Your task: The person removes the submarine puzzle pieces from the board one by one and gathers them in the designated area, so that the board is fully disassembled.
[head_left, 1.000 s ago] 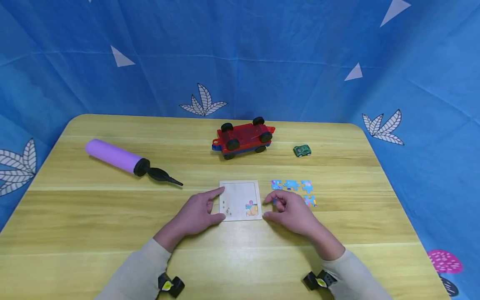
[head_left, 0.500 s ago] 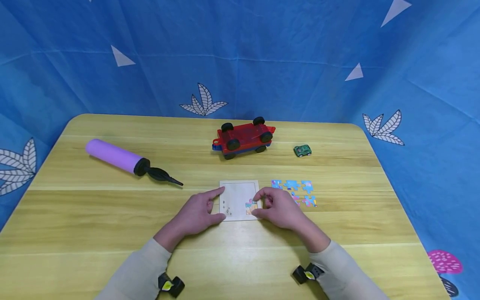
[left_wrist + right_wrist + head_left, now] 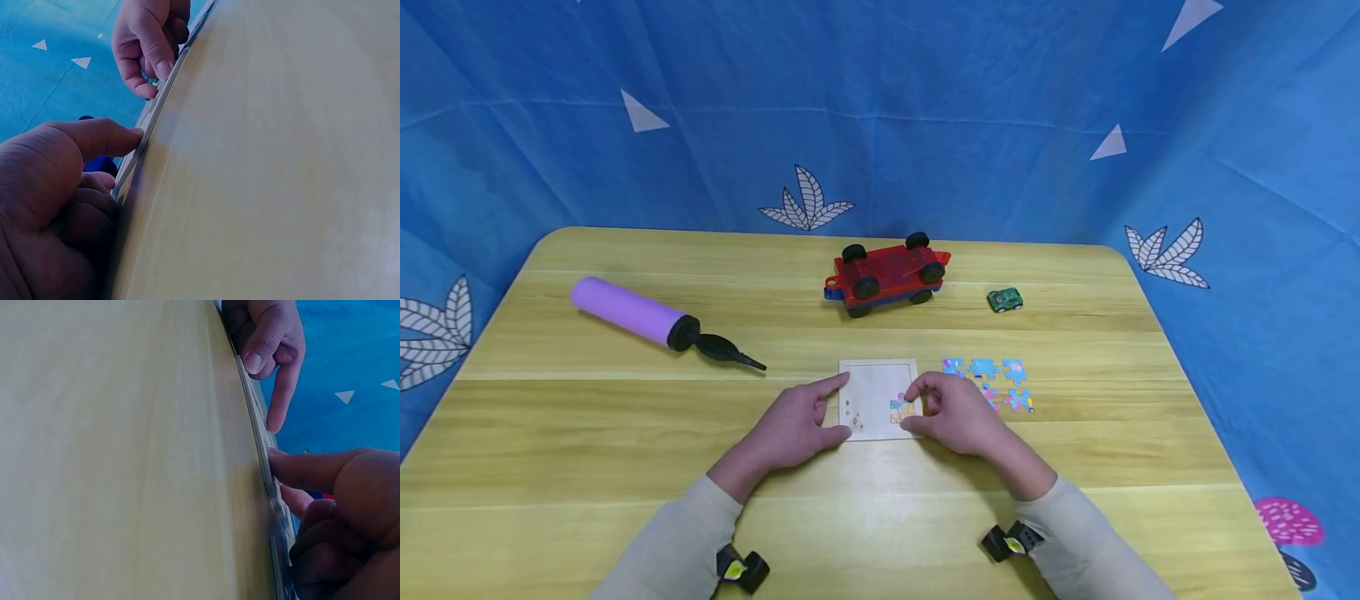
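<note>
A shallow white puzzle board (image 3: 872,383) lies flat on the table. My left hand (image 3: 793,423) rests against its left edge, thumb at the near corner and straight index finger at the far one; its other fingers are tucked under. Over the board's right edge, my right hand (image 3: 958,417) pinches a colourful jigsaw piece (image 3: 900,410) between thumb and index finger in the near right corner, partly covering it. Several loose blue and pink jigsaw pieces (image 3: 983,368) lie right of the board, some hidden behind the right hand. In the left wrist view, my left thumb (image 3: 112,134) touches the board's rim.
Behind the board, an overturned red toy car (image 3: 891,273) lies wheels up. A small green toy car (image 3: 1004,300) stands at the back right. A purple hand pump (image 3: 632,312) with a black nozzle lies on the left. Blue patterned cloth (image 3: 880,117) hangs behind the table.
My right hand has moved left from beside the board onto the jigsaw piece in it. The piece has shifted slightly left and away from me. My left hand stays put.
</note>
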Available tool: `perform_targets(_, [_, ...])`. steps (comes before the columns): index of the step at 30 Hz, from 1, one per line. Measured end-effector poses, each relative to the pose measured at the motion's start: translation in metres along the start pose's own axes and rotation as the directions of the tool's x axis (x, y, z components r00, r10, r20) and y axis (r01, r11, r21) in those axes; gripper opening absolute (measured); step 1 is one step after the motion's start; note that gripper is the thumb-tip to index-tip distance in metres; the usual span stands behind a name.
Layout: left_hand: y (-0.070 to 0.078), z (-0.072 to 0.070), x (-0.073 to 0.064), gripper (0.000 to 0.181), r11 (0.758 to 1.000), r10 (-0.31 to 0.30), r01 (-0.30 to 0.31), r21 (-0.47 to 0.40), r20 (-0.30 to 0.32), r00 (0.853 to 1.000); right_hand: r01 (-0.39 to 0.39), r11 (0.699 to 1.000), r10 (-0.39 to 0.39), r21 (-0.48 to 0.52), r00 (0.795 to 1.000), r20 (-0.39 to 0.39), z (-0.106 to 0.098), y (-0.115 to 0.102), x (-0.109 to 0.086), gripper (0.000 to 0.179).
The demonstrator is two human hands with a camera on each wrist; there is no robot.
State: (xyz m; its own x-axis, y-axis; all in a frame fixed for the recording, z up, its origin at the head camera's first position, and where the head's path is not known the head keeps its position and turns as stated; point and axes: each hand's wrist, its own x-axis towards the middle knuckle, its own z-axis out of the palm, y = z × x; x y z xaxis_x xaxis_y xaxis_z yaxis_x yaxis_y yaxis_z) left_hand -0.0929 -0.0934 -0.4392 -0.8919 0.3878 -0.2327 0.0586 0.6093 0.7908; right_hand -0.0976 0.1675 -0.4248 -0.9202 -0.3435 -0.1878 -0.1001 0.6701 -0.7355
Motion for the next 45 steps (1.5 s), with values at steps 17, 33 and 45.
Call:
perform_targets(17, [-0.001, 0.001, 0.001, 0.078, 1.000, -0.011, 0.011, 0.005, -0.001, 1.000, 0.035, 0.996, -0.039, -0.082, 0.998, -0.052, 0.003, -0.002, 0.002, 0.020])
perform_targets(33, [-0.001, 0.001, 0.001, 0.077, 1.000, -0.004, 0.004, 0.017, 0.000, 1.000, 0.005, 0.993, -0.006, -0.116, 1.000, -0.010, 0.003, -0.005, 0.001, 0.027])
perform_targets(45, [-0.001, 0.000, 0.002, 0.077, 1.000, 0.013, -0.014, 0.024, 0.012, 1.000, 0.056, 0.998, -0.058, -0.041, 0.998, -0.037, -0.007, 0.009, -0.015, 0.027])
